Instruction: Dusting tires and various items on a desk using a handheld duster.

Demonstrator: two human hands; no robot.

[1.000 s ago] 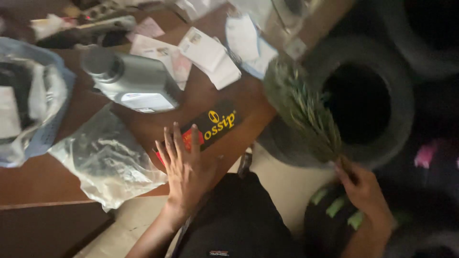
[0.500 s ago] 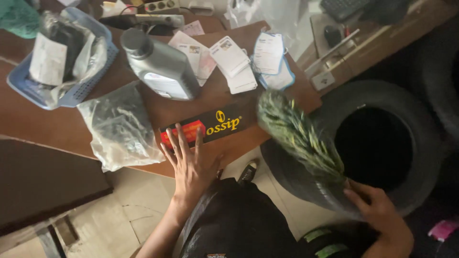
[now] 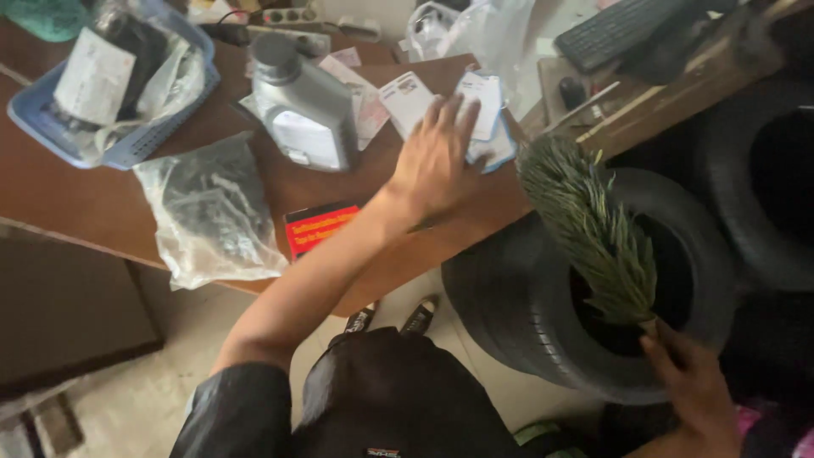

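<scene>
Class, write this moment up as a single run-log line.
left hand: open, over desk papers | right hand: gripping green sprig | tyre beneath sprig

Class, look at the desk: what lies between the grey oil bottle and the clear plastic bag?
Head view: only bare brown desktop separates the grey oil bottle from the clear plastic bag; nothing lies in that narrow gap.

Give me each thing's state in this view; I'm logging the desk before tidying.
Grey plastic oil bottle: upright, capped.
Clear plastic bag of dark parts: lying flat at the desk edge.
Blue plastic basket: filled.
Green leafy sprig: held upright.
Right hand: gripping the sprig's stem.
Left hand: open, over white paper cards.
Black rubber tyre: beside the desk.
</scene>
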